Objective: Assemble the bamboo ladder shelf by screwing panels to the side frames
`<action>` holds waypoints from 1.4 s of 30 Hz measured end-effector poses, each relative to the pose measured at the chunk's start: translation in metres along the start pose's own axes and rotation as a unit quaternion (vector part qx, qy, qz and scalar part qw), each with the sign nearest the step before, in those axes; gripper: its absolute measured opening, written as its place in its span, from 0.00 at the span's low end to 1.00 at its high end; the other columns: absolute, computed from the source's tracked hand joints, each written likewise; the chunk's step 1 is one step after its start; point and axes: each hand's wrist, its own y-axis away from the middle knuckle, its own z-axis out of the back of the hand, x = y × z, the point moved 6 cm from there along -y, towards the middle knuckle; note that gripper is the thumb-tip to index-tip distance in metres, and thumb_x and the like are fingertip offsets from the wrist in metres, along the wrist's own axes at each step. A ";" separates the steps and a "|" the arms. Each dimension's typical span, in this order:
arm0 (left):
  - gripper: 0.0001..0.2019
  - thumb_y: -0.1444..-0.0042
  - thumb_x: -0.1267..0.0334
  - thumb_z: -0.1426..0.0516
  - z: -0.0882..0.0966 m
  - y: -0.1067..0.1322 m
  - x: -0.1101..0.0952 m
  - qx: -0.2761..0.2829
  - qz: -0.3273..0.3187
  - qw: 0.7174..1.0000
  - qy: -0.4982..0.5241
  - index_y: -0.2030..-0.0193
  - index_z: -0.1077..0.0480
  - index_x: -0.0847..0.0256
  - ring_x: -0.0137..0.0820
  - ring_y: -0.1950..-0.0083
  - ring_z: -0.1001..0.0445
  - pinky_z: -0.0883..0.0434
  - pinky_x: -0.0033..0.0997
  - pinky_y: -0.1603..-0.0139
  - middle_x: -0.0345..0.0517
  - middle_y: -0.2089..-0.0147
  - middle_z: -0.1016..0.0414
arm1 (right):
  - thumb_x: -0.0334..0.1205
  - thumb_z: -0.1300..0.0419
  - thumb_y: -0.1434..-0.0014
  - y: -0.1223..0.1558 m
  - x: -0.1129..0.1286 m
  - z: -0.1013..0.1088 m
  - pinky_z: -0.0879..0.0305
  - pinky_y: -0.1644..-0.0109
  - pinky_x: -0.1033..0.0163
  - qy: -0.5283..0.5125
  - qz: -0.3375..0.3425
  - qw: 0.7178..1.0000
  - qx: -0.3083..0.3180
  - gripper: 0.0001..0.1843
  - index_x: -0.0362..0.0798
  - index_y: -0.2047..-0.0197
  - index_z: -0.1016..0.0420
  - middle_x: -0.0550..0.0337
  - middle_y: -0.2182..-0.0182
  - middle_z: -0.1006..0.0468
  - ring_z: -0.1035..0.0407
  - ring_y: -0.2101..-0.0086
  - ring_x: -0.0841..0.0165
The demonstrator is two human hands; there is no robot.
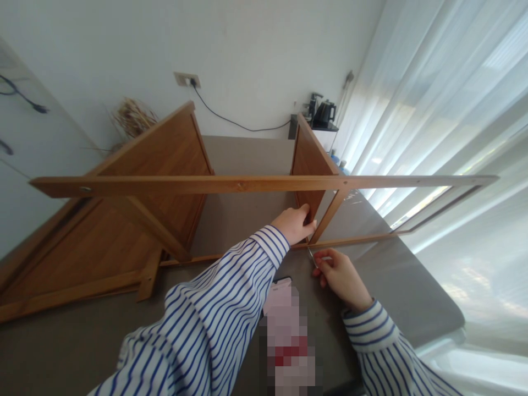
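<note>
While left fingers (304, 210) clasp the panel (310, 157), right fingers (326, 267) pinch a thin tool (312, 257) at the frame (239, 186). Likely fastening; calls for steady alignment.

No readable text, label, brand, number or sign on anything in view.

One brown wooden frame (264, 184), long rails (198, 186) joined by crosspieces (330, 216), broad upright panels (173, 154) behind, set lengthwise on the counter (388, 286); one slim silvery metal tool (312, 257), tilted, its tip at the lower rail (350, 240) just beside a crosspiece's foot.
</note>
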 end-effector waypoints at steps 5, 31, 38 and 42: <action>0.12 0.43 0.53 0.51 0.001 0.001 -0.001 0.007 0.008 1.000 -0.003 0.59 0.35 0.58 0.35 0.64 0.24 0.31 0.29 0.66 0.45 0.65 0.24 | 0.38 0.48 0.45 -0.005 -0.004 0.000 0.50 0.88 0.74 -0.086 -0.047 0.994 0.042 0.09 0.44 0.61 0.34 0.63 0.80 0.27 0.38 0.86 0.76; 0.14 0.43 0.51 0.52 -0.007 -0.003 0.006 -0.003 -0.026 1.000 -0.009 0.59 0.36 0.58 0.37 0.65 0.24 0.31 0.30 0.68 0.46 0.66 0.24 | 0.31 0.52 0.39 0.031 0.032 -0.021 0.50 0.73 0.67 0.523 0.251 0.793 -0.187 0.10 0.46 0.68 0.32 0.59 0.74 0.30 0.34 0.74 0.71; 0.13 0.43 0.52 0.52 -0.006 -0.003 0.004 -0.002 -0.028 1.000 -0.010 0.60 0.36 0.58 0.36 0.65 0.25 0.32 0.29 0.67 0.45 0.66 0.24 | 0.32 0.53 0.38 0.028 0.036 -0.023 0.52 0.75 0.66 0.528 0.231 0.799 -0.173 0.10 0.46 0.69 0.35 0.58 0.74 0.29 0.34 0.75 0.71; 0.13 0.43 0.51 0.52 -0.006 -0.003 0.005 -0.003 -0.023 1.000 -0.010 0.60 0.36 0.58 0.36 0.66 0.25 0.32 0.29 0.67 0.45 0.66 0.24 | 0.38 0.55 0.37 0.025 0.033 -0.022 0.58 0.78 0.64 0.526 0.169 0.819 -0.153 0.12 0.47 0.68 0.36 0.58 0.75 0.27 0.32 0.77 0.69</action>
